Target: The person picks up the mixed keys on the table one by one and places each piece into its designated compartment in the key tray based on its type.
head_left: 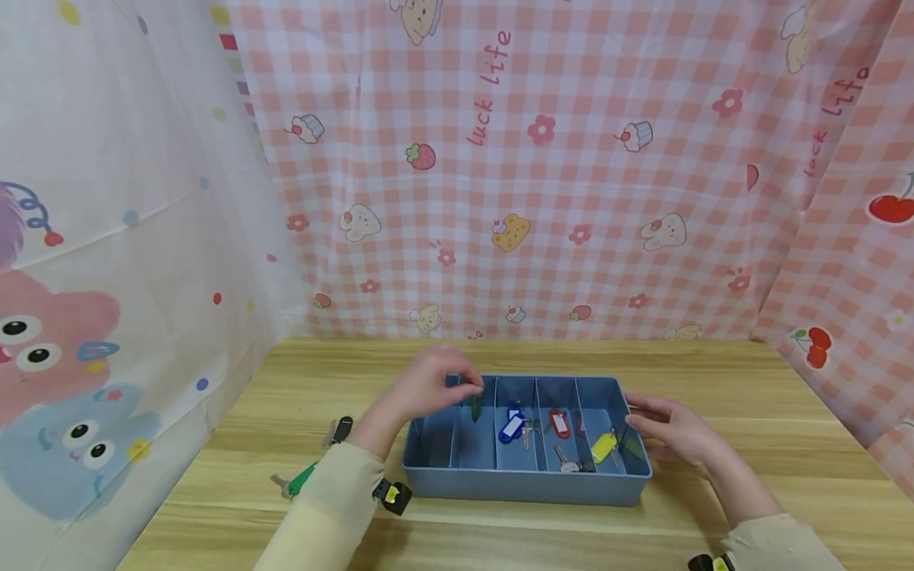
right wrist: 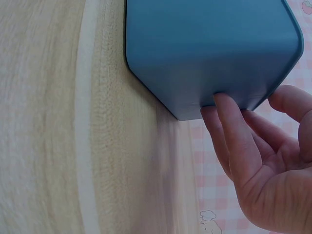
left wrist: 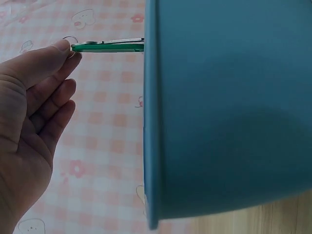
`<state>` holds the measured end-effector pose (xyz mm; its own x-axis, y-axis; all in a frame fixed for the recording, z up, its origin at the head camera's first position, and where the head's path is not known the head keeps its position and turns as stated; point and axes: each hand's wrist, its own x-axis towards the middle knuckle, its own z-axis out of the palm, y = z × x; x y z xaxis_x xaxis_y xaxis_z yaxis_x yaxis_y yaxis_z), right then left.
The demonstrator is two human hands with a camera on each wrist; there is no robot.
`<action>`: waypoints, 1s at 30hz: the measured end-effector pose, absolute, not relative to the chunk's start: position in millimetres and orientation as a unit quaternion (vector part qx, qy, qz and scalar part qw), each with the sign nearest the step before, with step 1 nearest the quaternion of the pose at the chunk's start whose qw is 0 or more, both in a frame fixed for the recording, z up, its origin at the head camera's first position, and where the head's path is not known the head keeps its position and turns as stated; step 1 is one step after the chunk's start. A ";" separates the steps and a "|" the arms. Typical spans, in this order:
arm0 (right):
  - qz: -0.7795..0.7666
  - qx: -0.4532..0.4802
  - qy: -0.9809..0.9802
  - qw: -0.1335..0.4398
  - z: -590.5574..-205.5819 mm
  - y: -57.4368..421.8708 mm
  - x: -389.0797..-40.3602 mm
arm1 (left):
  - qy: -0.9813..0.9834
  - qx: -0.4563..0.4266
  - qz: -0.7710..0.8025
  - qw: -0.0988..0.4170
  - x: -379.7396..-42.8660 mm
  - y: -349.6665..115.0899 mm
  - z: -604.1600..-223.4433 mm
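Observation:
A blue divided tray [head_left: 524,484] stands on the wooden table [head_left: 500,357]. My left hand [head_left: 435,385] pinches a green-tagged key [head_left: 476,408] by its ring and hangs it over a left compartment; the left wrist view shows the green key tag [left wrist: 109,46] at my fingertips beside the tray wall [left wrist: 229,112]. My right hand [head_left: 667,428] rests with straight fingers against the tray's right end; the right wrist view shows its fingers [right wrist: 234,131] touching the blue tray wall [right wrist: 204,48]. A blue-tagged key [head_left: 511,427], a red-tagged key [head_left: 560,423] and a yellow-tagged key [head_left: 604,446] lie in separate compartments.
On the table left of the tray lie a black-tagged key [head_left: 339,430] and a green-tagged key [head_left: 296,480]. Pink checked cloth [head_left: 543,159] hangs behind and at the right, a white cartoon sheet [head_left: 107,277] at the left.

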<state>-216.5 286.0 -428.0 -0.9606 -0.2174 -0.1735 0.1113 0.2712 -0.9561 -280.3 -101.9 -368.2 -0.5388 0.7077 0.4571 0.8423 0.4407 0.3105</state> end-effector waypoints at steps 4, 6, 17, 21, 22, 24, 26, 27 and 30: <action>-0.600 -0.034 0.787 0.136 -428.5 286.1 -216.1 | -0.848 -0.454 -0.246 0.114 -281.8 -100.4 -367.8; -0.596 -0.033 0.791 0.134 -428.5 286.1 -215.7 | -0.854 -0.447 -0.242 0.105 -282.8 -99.6 -367.7; -0.590 -0.029 0.795 0.137 -428.8 285.6 -215.8 | -0.872 -0.412 -0.255 0.073 -282.8 -99.3 -366.4; -0.591 -0.026 0.794 0.139 -428.5 286.1 -216.2 | -0.870 -0.414 -0.258 0.074 -281.7 -102.6 -365.9; -0.590 -0.027 0.795 0.140 -428.1 286.5 -216.3 | -0.869 -0.417 -0.256 0.074 -281.6 -103.8 -365.9; -0.589 -0.024 0.795 0.140 -427.6 286.5 -216.5 | -0.865 -0.427 -0.251 0.075 -281.7 -106.1 -365.7; -0.590 -0.022 0.795 0.141 -427.1 286.2 -216.6 | -0.862 -0.436 -0.245 0.077 -281.8 -108.4 -366.0; -0.590 -0.023 0.795 0.141 -427.0 286.4 -216.6 | -0.860 -0.443 -0.241 0.080 -281.8 -109.4 -366.0; -0.591 -0.025 0.794 0.142 -427.3 287.0 -216.9 | -0.854 -0.457 -0.233 0.089 -281.0 -112.5 -366.6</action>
<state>-216.9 287.0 -427.3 -0.9586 -0.2077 -0.1948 0.1269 0.3007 -0.9452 -281.0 -112.5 -366.6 -0.5659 0.7394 0.3647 0.8221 0.4731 0.3167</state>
